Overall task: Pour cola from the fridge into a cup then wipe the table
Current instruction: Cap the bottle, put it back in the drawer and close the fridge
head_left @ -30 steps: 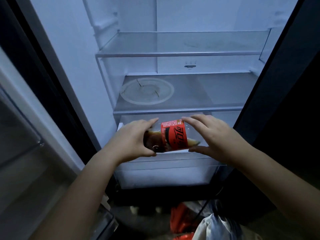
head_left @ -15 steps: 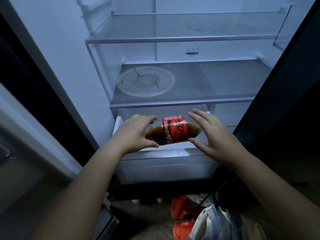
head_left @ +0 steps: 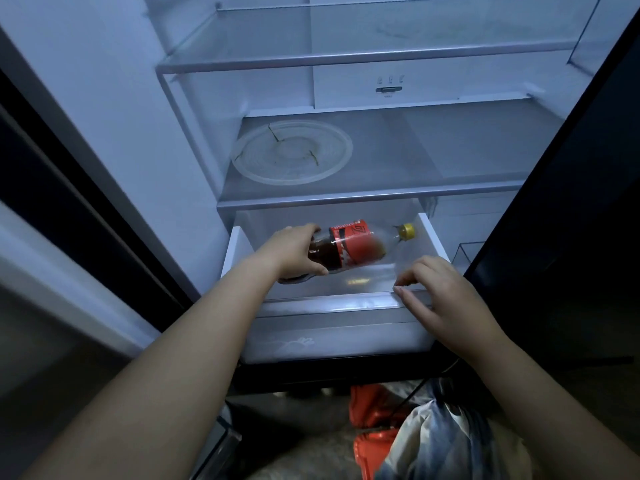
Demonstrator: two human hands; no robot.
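A cola bottle (head_left: 353, 244) with a red label and a yellow cap (head_left: 408, 231) lies on its side in the open clear drawer (head_left: 236, 251) at the bottom of the fridge, cap pointing right. It is partly full of dark cola. My left hand (head_left: 291, 254) grips the bottle's base end. My right hand (head_left: 440, 296) is off the bottle, its loosely bent fingers at the drawer's front rim, holding nothing. No cup, cloth or table is in view.
A round clear plate (head_left: 291, 152) lies on the glass shelf (head_left: 367, 195) just above the drawer. The fridge door (head_left: 52, 271) stands open at the left. Red and white bags (head_left: 377, 424) lie on the floor below the fridge.
My right hand has let go of the bottle and dropped to the drawer's front rim. The bottle, held by my left hand alone, now lies lower in the drawer with its cap showing.
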